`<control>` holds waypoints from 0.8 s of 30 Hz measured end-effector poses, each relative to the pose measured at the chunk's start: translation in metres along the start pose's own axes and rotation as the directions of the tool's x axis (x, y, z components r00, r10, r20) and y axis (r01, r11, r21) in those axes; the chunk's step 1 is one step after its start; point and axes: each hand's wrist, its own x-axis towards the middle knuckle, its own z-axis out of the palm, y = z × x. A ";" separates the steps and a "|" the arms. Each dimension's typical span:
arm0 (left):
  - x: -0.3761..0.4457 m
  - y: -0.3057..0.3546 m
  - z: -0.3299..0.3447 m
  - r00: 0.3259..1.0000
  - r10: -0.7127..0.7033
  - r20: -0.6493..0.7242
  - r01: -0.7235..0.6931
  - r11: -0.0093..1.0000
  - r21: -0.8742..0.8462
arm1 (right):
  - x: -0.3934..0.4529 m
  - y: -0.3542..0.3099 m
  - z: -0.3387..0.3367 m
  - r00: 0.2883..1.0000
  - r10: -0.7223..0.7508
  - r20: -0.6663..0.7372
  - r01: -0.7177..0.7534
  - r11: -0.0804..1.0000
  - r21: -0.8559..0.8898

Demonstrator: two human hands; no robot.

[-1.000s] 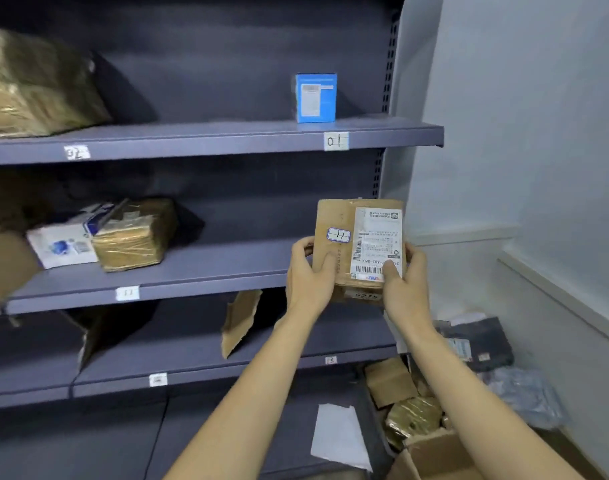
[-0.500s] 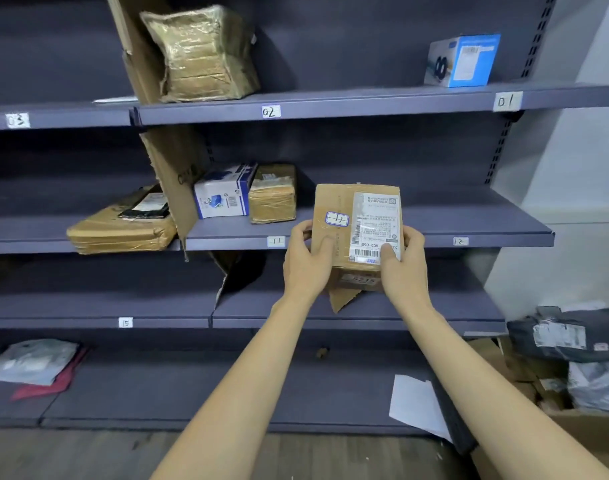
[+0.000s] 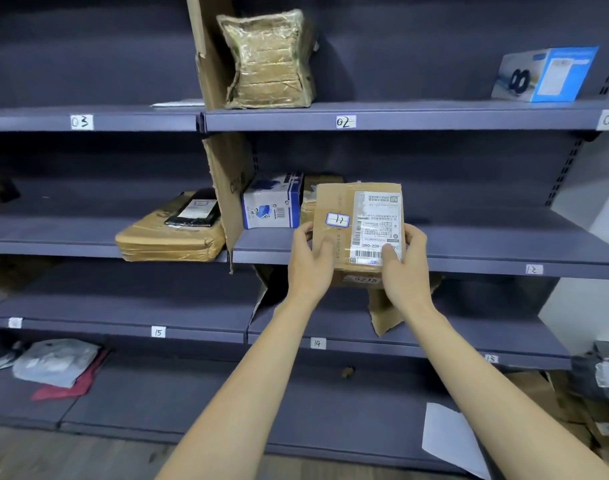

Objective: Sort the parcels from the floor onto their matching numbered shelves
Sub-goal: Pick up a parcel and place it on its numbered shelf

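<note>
Both bare arms reach forward, hands raised side by side.
The left hand (image 3: 310,261) curls its fingers round the near left edge of a cardboard parcel (image 3: 344,209), thumb on its face; the right hand (image 3: 405,268) grips the right edge the same way, thumb (image 3: 389,252) pressed on the front.

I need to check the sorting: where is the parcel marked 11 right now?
In the head view, the parcel marked 11 is centre frame, held by the left hand and right hand before the middle shelf, just right of the blue-and-white box.
</note>
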 end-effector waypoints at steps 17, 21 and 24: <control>0.177 -0.006 -0.043 0.988 0.070 -0.140 -0.068 0.998 0.017 | 0.142 -0.019 0.126 0.990 -0.037 0.137 0.046 0.997 -0.061; 0.212 -0.010 -0.057 0.992 0.028 -0.123 -0.026 1.000 0.012 | 0.169 -0.016 0.158 0.988 -0.015 0.154 0.036 0.990 -0.136; 0.230 -0.023 -0.060 0.982 0.067 -0.179 -0.061 0.997 0.040 | 0.181 -0.010 0.175 0.987 -0.006 0.160 0.025 0.993 -0.116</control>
